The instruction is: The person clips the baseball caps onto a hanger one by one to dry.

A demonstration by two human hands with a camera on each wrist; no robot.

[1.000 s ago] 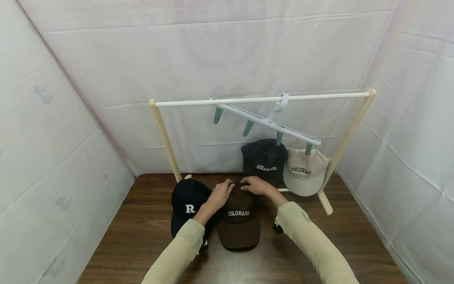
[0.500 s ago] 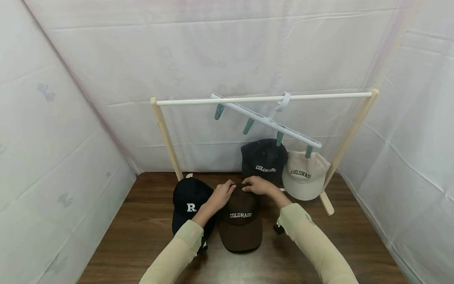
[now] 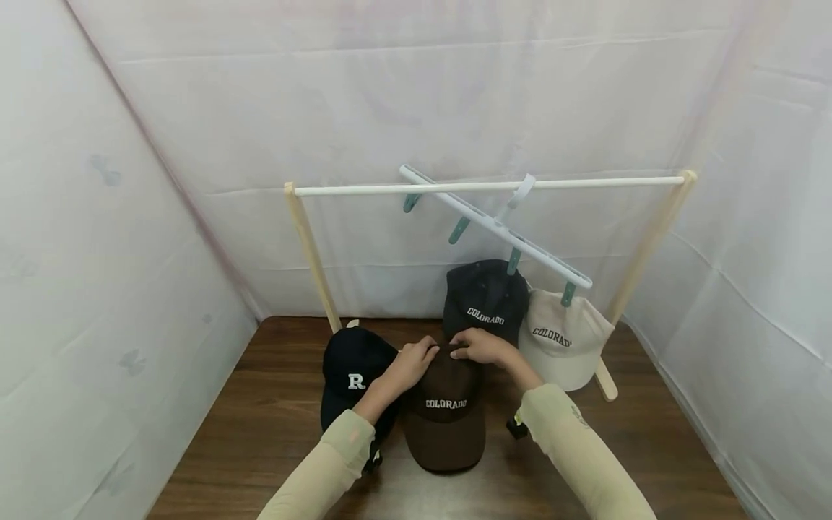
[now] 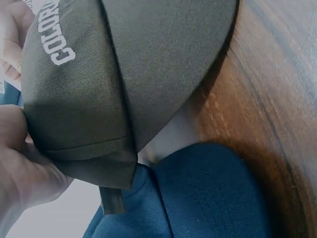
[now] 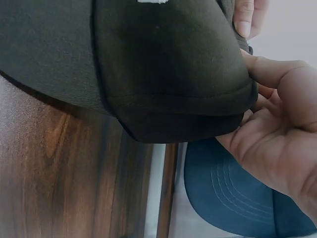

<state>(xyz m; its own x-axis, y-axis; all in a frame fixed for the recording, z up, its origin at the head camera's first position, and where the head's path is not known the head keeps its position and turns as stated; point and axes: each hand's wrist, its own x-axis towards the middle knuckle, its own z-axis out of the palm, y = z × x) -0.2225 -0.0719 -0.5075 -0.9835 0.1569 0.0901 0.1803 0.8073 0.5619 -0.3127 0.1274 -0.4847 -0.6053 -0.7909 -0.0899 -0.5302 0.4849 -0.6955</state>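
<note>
A brown baseball cap (image 3: 445, 426) lettered COLORADO is held front-on at the middle of the table, its brim toward me. My left hand (image 3: 411, 365) pinches the top of its crown from the left, thumb in front in the left wrist view. From the right, my right hand (image 3: 486, 347) pinches the same top edge, fingers partly hidden behind the crown. A black cap (image 3: 354, 357) with a white R lies beside my left wrist. Behind my right hand, a dark COLORADO cap (image 3: 484, 292) and a beige COLORADO cap (image 3: 565, 339) hang from green clips.
A white hanger (image 3: 481, 217) hooks slantwise over the white rail (image 3: 364, 190) of a wooden-legged rack. Two green clips on its left half, including one clip (image 3: 458, 230), hold nothing. Pale cloth walls (image 3: 195, 108) enclose the brown wooden table (image 3: 260, 433).
The hanger has turned on the rail: its right end, with the beige cap, swung toward me and its left end swung back. Both hands keep pinching the brown cap.
</note>
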